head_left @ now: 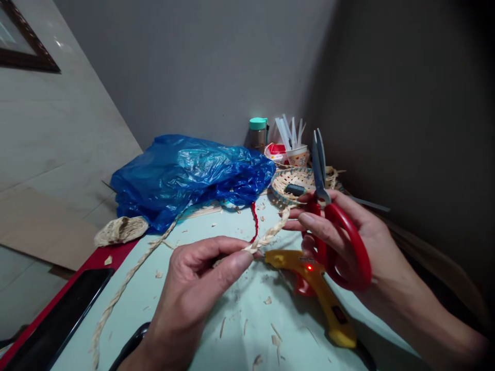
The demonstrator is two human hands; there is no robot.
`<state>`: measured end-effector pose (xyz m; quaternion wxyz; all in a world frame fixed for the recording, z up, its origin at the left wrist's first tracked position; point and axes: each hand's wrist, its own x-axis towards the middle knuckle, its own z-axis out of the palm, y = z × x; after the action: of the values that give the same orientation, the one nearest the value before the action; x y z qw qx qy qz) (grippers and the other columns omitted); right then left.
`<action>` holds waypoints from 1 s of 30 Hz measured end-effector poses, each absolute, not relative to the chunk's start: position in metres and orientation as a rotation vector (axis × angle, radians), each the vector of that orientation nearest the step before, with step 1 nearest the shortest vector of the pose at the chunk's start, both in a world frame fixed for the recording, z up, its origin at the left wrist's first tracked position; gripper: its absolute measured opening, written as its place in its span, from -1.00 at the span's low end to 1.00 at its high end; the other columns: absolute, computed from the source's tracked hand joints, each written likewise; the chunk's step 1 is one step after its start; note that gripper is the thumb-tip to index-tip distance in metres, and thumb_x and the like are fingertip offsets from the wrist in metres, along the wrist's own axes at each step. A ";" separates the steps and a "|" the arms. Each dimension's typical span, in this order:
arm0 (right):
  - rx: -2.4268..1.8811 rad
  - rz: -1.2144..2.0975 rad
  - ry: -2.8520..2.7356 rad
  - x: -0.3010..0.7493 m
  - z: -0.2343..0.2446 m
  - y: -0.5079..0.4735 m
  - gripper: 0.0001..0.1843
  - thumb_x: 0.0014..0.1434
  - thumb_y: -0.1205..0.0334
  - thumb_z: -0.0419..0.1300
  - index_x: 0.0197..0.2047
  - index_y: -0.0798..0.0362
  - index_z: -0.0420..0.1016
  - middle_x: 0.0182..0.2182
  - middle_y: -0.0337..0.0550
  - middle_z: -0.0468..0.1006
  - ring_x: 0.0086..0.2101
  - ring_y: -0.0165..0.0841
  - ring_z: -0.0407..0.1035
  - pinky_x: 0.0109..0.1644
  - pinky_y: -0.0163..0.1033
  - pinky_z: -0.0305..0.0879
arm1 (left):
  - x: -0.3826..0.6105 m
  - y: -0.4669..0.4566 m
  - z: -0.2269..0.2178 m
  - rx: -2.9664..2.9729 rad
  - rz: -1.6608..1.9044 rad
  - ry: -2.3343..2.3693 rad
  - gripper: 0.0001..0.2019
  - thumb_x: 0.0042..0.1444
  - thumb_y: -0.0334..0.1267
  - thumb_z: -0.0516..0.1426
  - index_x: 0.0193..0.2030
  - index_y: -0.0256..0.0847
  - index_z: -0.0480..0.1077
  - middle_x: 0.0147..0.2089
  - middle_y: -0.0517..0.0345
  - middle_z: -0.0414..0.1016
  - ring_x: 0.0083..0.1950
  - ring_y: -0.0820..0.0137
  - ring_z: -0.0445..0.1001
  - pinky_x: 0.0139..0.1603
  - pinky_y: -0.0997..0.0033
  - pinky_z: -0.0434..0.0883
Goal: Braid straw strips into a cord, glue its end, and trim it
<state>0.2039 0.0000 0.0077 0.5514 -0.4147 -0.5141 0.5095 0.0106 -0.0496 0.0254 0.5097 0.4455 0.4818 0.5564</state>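
Observation:
My left hand (209,281) pinches a pale braided cord (270,234) between thumb and forefinger. One end of the cord runs up toward the fingertips of my right hand (344,232). That hand is closed round red-handled scissors (350,247), whose blades point upward and lie nearly together. Whether its fingertips also grip the cord I cannot tell. A thin red cord (256,221) hangs down behind the braid. Beneath both hands lies a yellow glue gun (332,309) with a red light lit. Another stretch of pale braid (127,278) trails across the table at left.
A large blue plastic bag (185,175) covers the table's back left. Behind it stand a bottle with a green lid (258,133) and a cup (297,155) of glue sticks. A woven basket (278,188) sits at the back right. A black phone-like slab (65,319) lies at left.

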 end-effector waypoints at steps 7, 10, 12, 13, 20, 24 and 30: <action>-0.970 1.282 -1.060 0.201 0.013 0.002 -0.65 0.00 0.09 0.43 -0.16 -0.09 0.47 -0.28 -0.24 0.60 -0.29 -0.33 0.56 -0.48 -0.49 0.44 | 0.008 -0.052 0.025 1.170 1.342 1.182 -0.89 0.02 -0.24 0.29 -0.30 0.01 0.66 -0.19 0.18 0.66 -0.18 0.34 0.53 -0.23 0.48 0.37; -0.931 1.299 -1.027 0.202 0.013 0.005 -0.65 0.02 0.10 0.42 -0.14 -0.08 0.45 -0.28 -0.23 0.58 -0.29 -0.35 0.54 -0.48 -0.49 0.41 | 0.005 -0.053 0.024 1.196 1.339 1.247 -0.86 0.02 -0.25 0.28 -0.28 0.04 0.66 -0.19 0.17 0.65 -0.01 0.26 0.49 -0.11 0.45 0.36; -0.901 1.295 -1.014 0.204 0.011 0.007 -0.64 0.03 0.10 0.41 -0.13 -0.07 0.44 -0.26 -0.21 0.58 -0.34 -0.39 0.51 -0.48 -0.49 0.40 | 0.003 -0.053 0.024 1.278 1.302 1.292 -0.85 0.03 -0.25 0.26 -0.28 0.02 0.66 -0.25 0.13 0.63 -0.05 0.25 0.49 -0.15 0.43 0.36; -0.893 1.291 -1.001 0.204 0.010 0.007 -0.64 0.03 0.10 0.41 -0.12 -0.07 0.43 -0.26 -0.21 0.58 -0.36 -0.41 0.49 -0.48 -0.48 0.40 | 0.002 -0.053 0.024 1.348 1.269 1.301 -0.85 0.05 -0.25 0.24 -0.28 -0.01 0.66 -0.30 0.12 0.61 -0.13 0.27 0.49 -0.21 0.43 0.36; -0.847 1.280 -0.977 0.206 0.012 0.003 -0.65 0.00 0.18 0.41 -0.15 -0.09 0.44 -0.39 -0.31 0.45 -0.51 -0.50 0.32 -0.52 -0.43 0.31 | 0.005 -0.046 0.020 1.985 1.065 1.342 -0.77 0.14 -0.38 0.10 -0.25 -0.11 0.61 -0.26 0.12 0.60 -0.20 0.34 0.53 -0.27 0.49 0.40; -0.878 1.232 -1.022 0.204 0.013 0.000 -0.65 0.02 0.15 0.41 -0.12 -0.11 0.45 -0.42 -0.32 0.42 -0.51 -0.50 0.27 -0.52 -0.43 0.26 | 0.008 -0.045 0.018 2.080 1.059 1.392 -0.83 0.15 -0.30 0.15 -0.24 -0.11 0.60 -0.28 0.14 0.64 -0.23 0.35 0.57 -0.29 0.52 0.44; -0.876 1.220 -1.080 0.202 0.011 -0.002 -0.66 0.02 0.12 0.41 -0.14 -0.11 0.43 -0.42 -0.33 0.43 -0.52 -0.50 0.26 -0.54 -0.42 0.22 | 0.007 -0.042 0.015 2.112 1.084 1.372 -0.84 0.17 -0.36 0.15 -0.24 -0.11 0.58 -0.38 0.28 0.64 -0.39 0.50 0.57 -0.31 0.62 0.45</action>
<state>0.2024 -0.0017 0.0111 0.6020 -0.3781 -0.4661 0.5267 0.0072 -0.0421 0.0153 0.1987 0.7549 0.4905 0.3873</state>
